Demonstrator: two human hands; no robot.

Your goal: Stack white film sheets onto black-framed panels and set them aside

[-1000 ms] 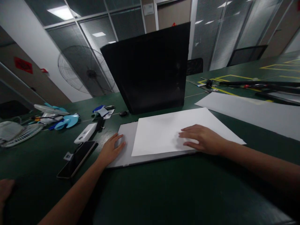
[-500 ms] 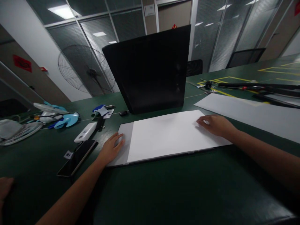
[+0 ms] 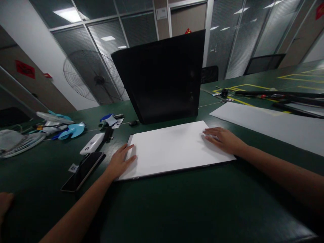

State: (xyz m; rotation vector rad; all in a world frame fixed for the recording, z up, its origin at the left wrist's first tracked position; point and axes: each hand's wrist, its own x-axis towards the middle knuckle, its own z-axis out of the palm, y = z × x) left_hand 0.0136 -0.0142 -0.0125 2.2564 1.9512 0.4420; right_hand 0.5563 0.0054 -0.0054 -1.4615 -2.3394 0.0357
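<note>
A white sheet (image 3: 167, 148) lies over a flat panel, whose dark front edge and a thin grey strip at the left show from under it. My left hand (image 3: 120, 163) rests at the sheet's left end, thumb and fingers spread on its surface. At the right end, my right hand (image 3: 222, 141) lies with its fingers stretched out on the sheet. Behind the sheet a large black panel (image 3: 162, 77) stands upright, leaning slightly.
Left of the sheet are a phone (image 3: 83, 171), a white device (image 3: 92, 144) and a small black object (image 3: 133, 123). Fan parts (image 3: 72, 131) lie farther left. Another white sheet (image 3: 268, 125) and black rods (image 3: 278, 94) are at right. Someone's hand (image 3: 5, 202) shows at the left edge.
The white sheet has slid left, covering most of the grey strip under it. My right hand has moved left with it, its fingers now flatter. My left hand stays nearly in place.
</note>
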